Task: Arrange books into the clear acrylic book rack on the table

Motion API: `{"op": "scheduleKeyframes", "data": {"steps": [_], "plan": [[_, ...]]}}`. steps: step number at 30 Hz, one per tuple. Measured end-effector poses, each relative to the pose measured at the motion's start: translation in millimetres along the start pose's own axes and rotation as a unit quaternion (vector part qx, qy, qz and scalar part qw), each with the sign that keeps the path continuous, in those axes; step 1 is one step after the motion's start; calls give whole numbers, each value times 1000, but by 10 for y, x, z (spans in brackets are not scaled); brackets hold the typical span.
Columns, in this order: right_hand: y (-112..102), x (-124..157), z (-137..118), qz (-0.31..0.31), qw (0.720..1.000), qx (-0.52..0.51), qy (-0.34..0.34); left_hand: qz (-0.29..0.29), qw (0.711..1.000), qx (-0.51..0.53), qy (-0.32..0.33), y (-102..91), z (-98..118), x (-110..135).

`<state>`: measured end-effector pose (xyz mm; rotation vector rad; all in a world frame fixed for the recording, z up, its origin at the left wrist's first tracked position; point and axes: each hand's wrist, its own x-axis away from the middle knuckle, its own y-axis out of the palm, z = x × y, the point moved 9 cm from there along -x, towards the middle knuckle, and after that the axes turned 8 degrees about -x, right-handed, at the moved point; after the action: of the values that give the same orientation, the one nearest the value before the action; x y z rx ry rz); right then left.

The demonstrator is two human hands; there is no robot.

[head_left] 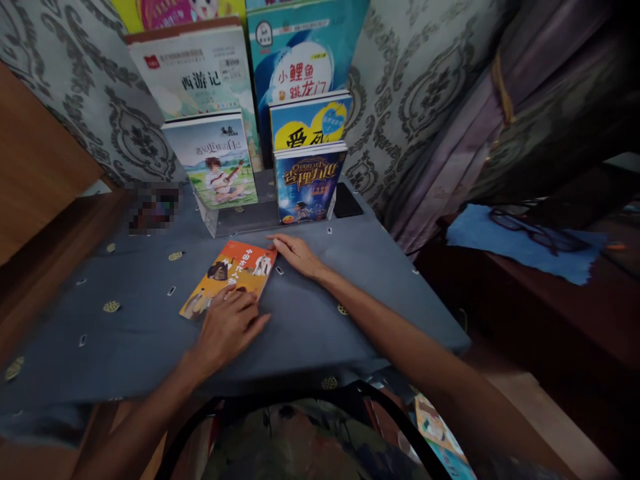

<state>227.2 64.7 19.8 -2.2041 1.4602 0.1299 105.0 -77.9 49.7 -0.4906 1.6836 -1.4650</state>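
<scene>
An orange and yellow book (240, 265) with Chinese characters and drawn figures on its cover lies closed and slanted on the cloth-covered table. My left hand (230, 323) rests over its lower edge, fingers lying loosely on the cover and thumb out to the right. At the book's upper right corner is my right hand (297, 255), its fingers stretched out to the left. Its fingertips are at or just beside that corner; whether they touch the cover I cannot tell. Neither hand grips anything.
Behind the book, a clear stand (240, 219) holds several upright books, among them a dark blue one (307, 187) and one with a guitar player (220, 167). A black flat object (347, 201) lies beside it. To the right, glasses (540, 233) rest on a blue cloth (475, 233).
</scene>
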Motion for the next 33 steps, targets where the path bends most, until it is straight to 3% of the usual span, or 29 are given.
{"op": "scheduleKeyframes", "data": {"steps": [5,12,17,25,33], "plan": [[48,54,-20,-14,999,-38,23,-37,987,-117,-103,27,-301,-88],[21,81,-60,6,997,-78,16,-100,958,-224,-147,192,-235,-427],[2,86,-57,10,997,-78,12,-142,946,-248,-154,221,-195,-527],[11,78,-71,2,998,-55,0,-162,937,-285,-121,301,-177,-538],[1,80,-100,3,999,-47,-3,-198,941,-242,-130,174,-195,-587]]}}
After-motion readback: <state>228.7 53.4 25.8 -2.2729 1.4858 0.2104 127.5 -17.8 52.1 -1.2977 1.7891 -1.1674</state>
